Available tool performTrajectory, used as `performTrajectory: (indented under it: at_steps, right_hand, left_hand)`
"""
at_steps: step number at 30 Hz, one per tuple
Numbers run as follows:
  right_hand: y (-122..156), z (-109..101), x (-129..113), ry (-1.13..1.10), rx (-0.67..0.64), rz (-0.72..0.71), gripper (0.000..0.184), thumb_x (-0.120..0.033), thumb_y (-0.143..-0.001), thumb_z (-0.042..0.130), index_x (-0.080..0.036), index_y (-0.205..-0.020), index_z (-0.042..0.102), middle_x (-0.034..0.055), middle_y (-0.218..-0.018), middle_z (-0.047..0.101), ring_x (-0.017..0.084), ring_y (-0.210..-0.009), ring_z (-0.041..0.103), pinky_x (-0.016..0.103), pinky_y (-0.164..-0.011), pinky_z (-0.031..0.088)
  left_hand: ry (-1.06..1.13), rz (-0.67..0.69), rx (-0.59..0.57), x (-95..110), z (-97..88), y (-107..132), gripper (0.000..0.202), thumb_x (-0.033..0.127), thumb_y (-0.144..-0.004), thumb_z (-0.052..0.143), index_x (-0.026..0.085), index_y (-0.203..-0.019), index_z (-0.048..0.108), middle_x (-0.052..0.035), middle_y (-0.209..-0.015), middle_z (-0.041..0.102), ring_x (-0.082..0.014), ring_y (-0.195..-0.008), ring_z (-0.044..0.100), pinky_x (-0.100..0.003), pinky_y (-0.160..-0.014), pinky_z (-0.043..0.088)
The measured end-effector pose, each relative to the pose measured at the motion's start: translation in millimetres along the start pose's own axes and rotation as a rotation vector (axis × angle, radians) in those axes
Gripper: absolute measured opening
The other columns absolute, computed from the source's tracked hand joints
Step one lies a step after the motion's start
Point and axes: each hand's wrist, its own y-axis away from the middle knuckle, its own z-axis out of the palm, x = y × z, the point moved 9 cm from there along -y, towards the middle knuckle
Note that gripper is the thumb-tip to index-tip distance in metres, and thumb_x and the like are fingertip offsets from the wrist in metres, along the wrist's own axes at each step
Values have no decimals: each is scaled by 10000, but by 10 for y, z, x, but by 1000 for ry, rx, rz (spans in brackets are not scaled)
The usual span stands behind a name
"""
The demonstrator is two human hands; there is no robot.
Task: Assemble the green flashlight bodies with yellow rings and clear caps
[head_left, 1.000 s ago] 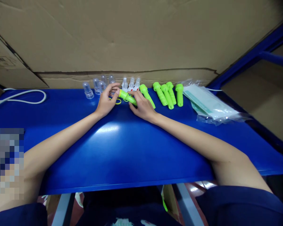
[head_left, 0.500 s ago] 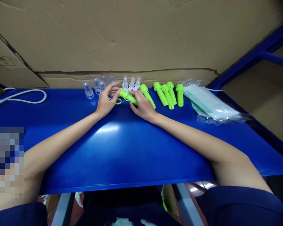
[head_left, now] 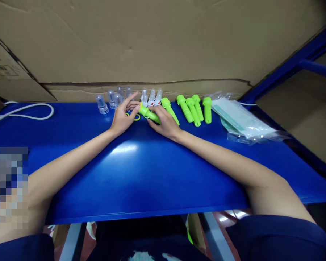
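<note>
A green tube [head_left: 150,114] is held aslant between two bare hands, toward the back edge of the blue table [head_left: 141,181] and roughly midway between its sides. The right hand [head_left: 165,121] is curled closed about the lower end; the left hand [head_left: 125,115] is drawn almost together, thumb and bent fingers at the tube's yellow rim [head_left: 141,104], index finger stretched out past it. Those fingers hide part of the rim, so how firmly they have it I can't say. If that pinch slackened while the right hand pushed, the rim could slip and the tube might knock the white cones [head_left: 151,99] standing just behind, nearer the back edge. Loose yellow rings [head_left: 137,117] lie beneath the left fingers, where a careless drag could sweep them aside. The clear caps [head_left: 101,104] stand upright in a cluster beyond the left hand, and the outstretched finger could tip one. Just beside the right hand lies a second green tube [head_left: 170,112], with four more tubes [head_left: 194,110] past it; being round, they could roll if an arm nudged them. A plastic packet [head_left: 243,117] lies toward the right edge, a white cable [head_left: 43,118] near the back left corner.
</note>
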Motion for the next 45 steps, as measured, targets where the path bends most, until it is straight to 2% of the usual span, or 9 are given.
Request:
performTrajectory:
  at_steps: [11, 14, 17, 21, 26, 32, 36, 40, 45]
  right_hand:
    - [24, 0, 15, -9, 12, 14, 369, -297, -948, 550, -176, -1296, 581, 151, -1248, 683, 312, -1196, 649, 480, -1013, 559]
    - [21, -8, 1, -21, -9, 53, 493, -262, -933, 545, -183, -1420, 528, 142, -1317, 651, 299, -1183, 639, 467, -1003, 564]
    - [17, 6, -54, 35, -92, 85, 633, -248, -956, 506, -238, -1583, 426, 130, -1349, 609, 275, -1098, 651, 412, -895, 596]
    - [18, 55, -80, 192, -221, 121, 618, -259, -991, 449, -316, -1606, 463, 109, -1240, 596, 210, -824, 631, 314, -652, 560]
    - [13, 83, -54, 254, -241, 122, 625, -289, -1013, 445, -351, -1635, 425, 108, -1241, 594, 192, -751, 607, 298, -608, 528]
    - [7, 66, -23, 235, -221, 164, 652, -272, -1027, 444, -362, -1666, 349, 113, -1257, 598, 238, -818, 650, 355, -689, 580]
    - [-12, -15, 8, 142, -152, 207, 623, -320, -1044, 444, -282, -1660, 363, 145, -1382, 575, 333, -1078, 672, 452, -853, 613]
    - [-27, -64, 15, 9, -75, 175, 611, -394, -1062, 425, -251, -1651, 352, 139, -1447, 580, 361, -1341, 571, 546, -1081, 536]
    - [-38, -38, 22, -108, -62, 136, 618, -483, -1072, 414, -238, -1638, 378, 138, -1556, 535, 336, -1492, 466, 568, -1197, 437]
  left_hand:
    - [22, -46, -77, -103, 56, -25, 544, 525, -958, 664, 215, -1397, 580, -76, -1125, 727, -159, -1054, 696, -278, -921, 550]
    - [20, -53, -97, -103, 61, -28, 523, 530, -949, 665, 217, -1362, 592, -74, -1126, 712, -161, -1065, 681, -257, -877, 531]
    - [9, -54, -116, -87, 74, -25, 506, 500, -952, 659, 221, -1367, 584, -73, -1126, 706, -164, -1063, 676, -249, -835, 518]
    - [-5, -47, -141, -54, 97, -17, 482, 451, -951, 658, 226, -1370, 579, -72, -1138, 705, -165, -1070, 673, -252, -833, 515]
    - [-13, -29, -166, 9, 102, -17, 487, 457, -950, 667, 237, -1377, 585, -69, -1127, 717, -163, -1046, 681, -250, -805, 524]
    - [69, -57, -156, 30, 91, -27, 527, 553, -935, 695, 214, -1331, 619, -85, -1155, 742, -156, -1082, 706, -237, -846, 551]
    - [113, -54, -125, 57, 92, -21, 531, 582, -878, 761, 208, -1240, 655, -109, -1260, 736, -198, -1194, 708, -261, -888, 573]
    - [68, -25, -93, 68, 75, -22, 544, 602, -861, 772, 190, -1206, 690, -131, -1297, 705, -203, -1188, 706, -245, -826, 572]
    - [-44, 61, -51, 107, 31, -43, 487, 636, -894, 715, 193, -1093, 749, -117, -1218, 701, -179, -1077, 699, -276, -812, 573]
